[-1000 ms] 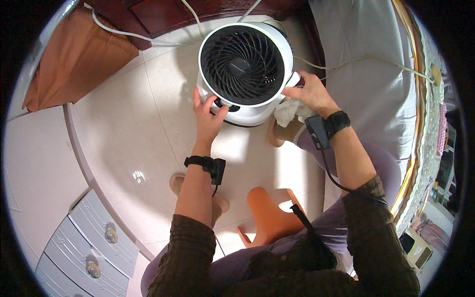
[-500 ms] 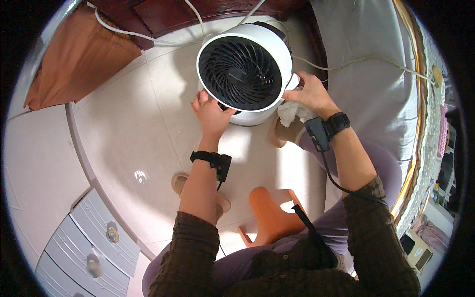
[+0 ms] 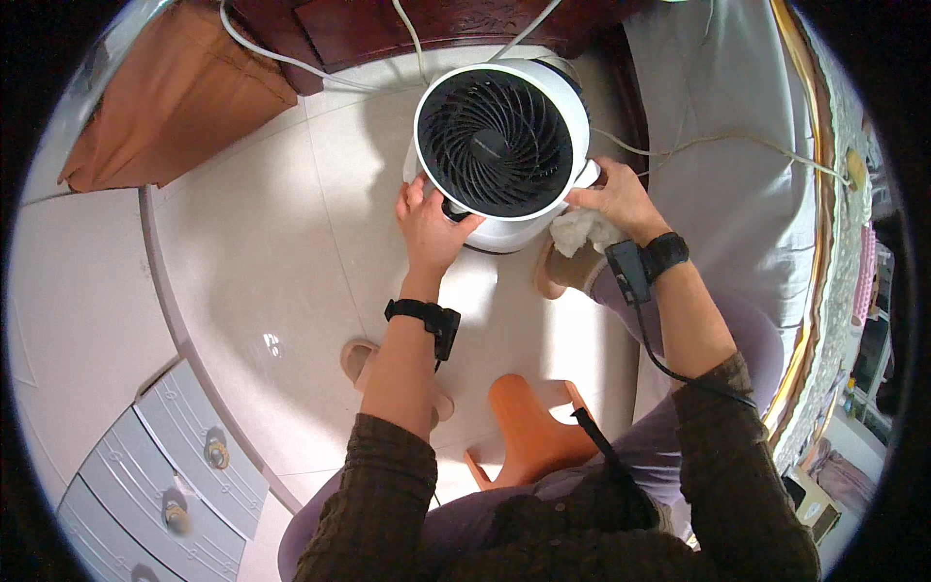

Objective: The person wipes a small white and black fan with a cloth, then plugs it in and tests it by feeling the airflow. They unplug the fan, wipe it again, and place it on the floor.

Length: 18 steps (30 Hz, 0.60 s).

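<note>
A white round fan (image 3: 580, 107) with a black spiral grille (image 3: 495, 145) stands on the tiled floor, its face tipped up toward me. My left hand (image 3: 430, 231) is closed on the fan's lower left, thumb along the underside of the rim and fingers at the side. On the opposite side, my right hand (image 3: 621, 201) grips the fan by a white side bracket (image 3: 587, 176). Crumpled white cloth (image 3: 582, 231) hangs beneath that hand, seemingly tucked under its fingers, which are partly hidden. Each wrist carries a black strap with a small box.
An orange stool (image 3: 533, 432) is between my legs. Pale cables (image 3: 737, 141) run behind the fan and over the grey-sheeted bed (image 3: 737, 87) on the right. A brown bag-like item (image 3: 184, 107) stands far left; grey drawers (image 3: 165, 475) are near left. Dark red wooden furniture (image 3: 436, 21) lines the back.
The view has shifted slightly, so the fan and background appear farther right. Both hands keep their hold on the fan, and the cloth stays under my right hand.
</note>
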Motion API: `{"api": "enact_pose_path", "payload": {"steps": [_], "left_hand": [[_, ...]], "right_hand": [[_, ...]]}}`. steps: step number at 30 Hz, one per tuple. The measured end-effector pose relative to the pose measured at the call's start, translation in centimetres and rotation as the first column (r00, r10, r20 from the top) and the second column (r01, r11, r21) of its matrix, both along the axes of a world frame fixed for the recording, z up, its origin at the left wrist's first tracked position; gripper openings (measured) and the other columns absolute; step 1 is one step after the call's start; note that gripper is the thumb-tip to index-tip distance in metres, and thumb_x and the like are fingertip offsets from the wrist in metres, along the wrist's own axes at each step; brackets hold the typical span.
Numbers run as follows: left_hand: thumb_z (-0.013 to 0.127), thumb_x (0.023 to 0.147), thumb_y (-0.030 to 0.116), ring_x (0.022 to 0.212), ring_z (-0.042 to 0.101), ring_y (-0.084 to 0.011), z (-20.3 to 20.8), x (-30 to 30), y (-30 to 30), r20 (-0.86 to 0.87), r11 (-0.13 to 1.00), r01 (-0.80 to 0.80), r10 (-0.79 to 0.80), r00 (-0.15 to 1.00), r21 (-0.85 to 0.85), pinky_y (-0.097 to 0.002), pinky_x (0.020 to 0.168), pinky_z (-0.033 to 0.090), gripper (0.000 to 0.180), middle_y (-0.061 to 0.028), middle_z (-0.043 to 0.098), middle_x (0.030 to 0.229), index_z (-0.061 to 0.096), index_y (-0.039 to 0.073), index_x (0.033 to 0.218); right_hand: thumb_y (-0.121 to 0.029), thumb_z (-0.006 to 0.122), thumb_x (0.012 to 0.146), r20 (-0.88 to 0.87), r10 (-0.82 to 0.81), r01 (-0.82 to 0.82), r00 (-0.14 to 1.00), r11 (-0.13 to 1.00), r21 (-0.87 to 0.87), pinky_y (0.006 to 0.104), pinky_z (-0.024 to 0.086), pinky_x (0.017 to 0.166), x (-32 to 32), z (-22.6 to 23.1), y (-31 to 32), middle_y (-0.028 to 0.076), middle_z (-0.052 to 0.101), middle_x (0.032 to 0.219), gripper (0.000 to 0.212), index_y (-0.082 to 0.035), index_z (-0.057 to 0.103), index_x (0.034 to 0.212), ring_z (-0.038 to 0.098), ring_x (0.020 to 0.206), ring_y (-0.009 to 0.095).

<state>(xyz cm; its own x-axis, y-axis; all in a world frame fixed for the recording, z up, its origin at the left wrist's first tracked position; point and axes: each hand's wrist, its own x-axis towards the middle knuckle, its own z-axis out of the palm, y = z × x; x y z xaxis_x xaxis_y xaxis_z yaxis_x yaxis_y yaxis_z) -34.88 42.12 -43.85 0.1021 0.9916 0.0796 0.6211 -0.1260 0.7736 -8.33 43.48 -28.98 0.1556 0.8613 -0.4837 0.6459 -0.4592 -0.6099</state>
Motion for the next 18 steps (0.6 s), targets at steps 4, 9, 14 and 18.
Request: {"api": "enact_pose_path", "payload": {"steps": [4,9,14,18], "left_hand": [[0.085,0.068,0.035,0.135,0.038,-0.0422,-1.5,-0.3,-0.2,-0.007,1.000,-0.014,0.014,1.000,-0.022,-0.0528,0.116,0.026,0.060,-0.0212,0.049,0.144,0.068,0.010,0.120],[0.067,0.087,0.021,0.136,0.041,-0.0401,-0.4,-2.1,0.0,0.385,0.933,-0.353,0.351,0.854,-0.066,-0.0490,0.116,0.030,0.049,-0.0236,0.047,0.146,0.056,0.000,0.130],[0.049,0.102,0.030,0.146,0.032,-0.0422,6.5,0.0,2.8,0.509,0.865,-0.495,0.394,0.765,0.075,-0.0492,0.121,0.024,0.056,-0.0275,0.034,0.156,0.039,-0.004,0.145],[0.042,0.104,0.043,0.150,0.023,-0.0432,10.7,2.4,4.2,0.329,0.924,-0.325,0.248,0.911,0.204,-0.0548,0.122,0.016,0.070,-0.0273,0.023,0.162,0.026,-0.004,0.155]], "right_hand": [[-0.027,0.091,0.067,-0.062,-0.024,0.024,0.998,1.000,-0.008,0.0338,0.055,0.084,0.0,-0.1,-0.2,0.018,0.073,0.101,0.065,0.010,0.066,0.115,0.071,0.091,0.022],[-0.032,0.090,0.069,-0.034,-0.016,0.015,0.999,0.999,-0.044,0.0333,0.055,0.083,-0.2,-0.4,-0.4,0.017,0.072,0.103,0.070,0.010,0.063,0.119,0.070,0.091,0.022],[-0.034,0.091,0.068,0.090,0.039,-0.041,0.995,0.999,0.017,0.0340,0.056,0.083,-1.3,-0.4,-1.0,0.021,0.072,0.103,0.074,0.012,0.062,0.120,0.071,0.092,0.023],[-0.033,0.092,0.064,0.145,0.041,-0.048,0.989,0.998,0.046,0.0344,0.057,0.086,-2.3,-0.2,-1.5,0.023,0.074,0.101,0.073,0.011,0.064,0.115,0.074,0.092,0.028]]}}
